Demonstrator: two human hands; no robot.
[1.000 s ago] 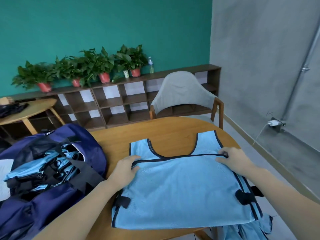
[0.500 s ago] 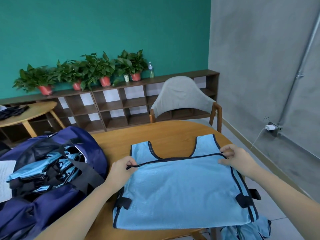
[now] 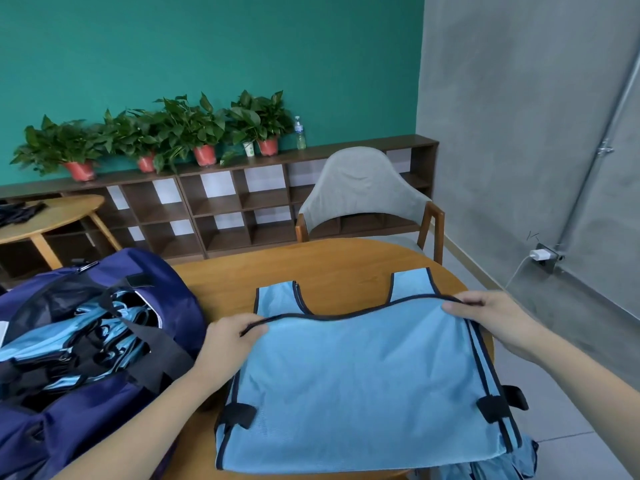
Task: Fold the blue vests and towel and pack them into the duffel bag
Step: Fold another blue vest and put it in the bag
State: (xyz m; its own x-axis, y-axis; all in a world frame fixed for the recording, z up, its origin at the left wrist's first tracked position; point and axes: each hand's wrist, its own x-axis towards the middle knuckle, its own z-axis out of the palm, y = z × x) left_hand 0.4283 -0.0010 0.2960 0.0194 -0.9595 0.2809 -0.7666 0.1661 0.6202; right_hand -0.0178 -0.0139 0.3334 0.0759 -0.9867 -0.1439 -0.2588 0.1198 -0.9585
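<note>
Our open bag [image 3: 104, 341] holds folded blue vests; our left hand [image 3: 228, 341] and right hand [image 3: 491, 320] pinch a vest [image 3: 363, 386] on the desk [image 3: 329, 268].

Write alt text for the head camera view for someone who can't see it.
Two bare hands, left hand and right hand, pinch the dark-trimmed folded edge of a light blue vest spread on a round wooden table. An open navy duffel bag on the left holds more blue vests. Behind stand a grey chair and potted plants.
</note>
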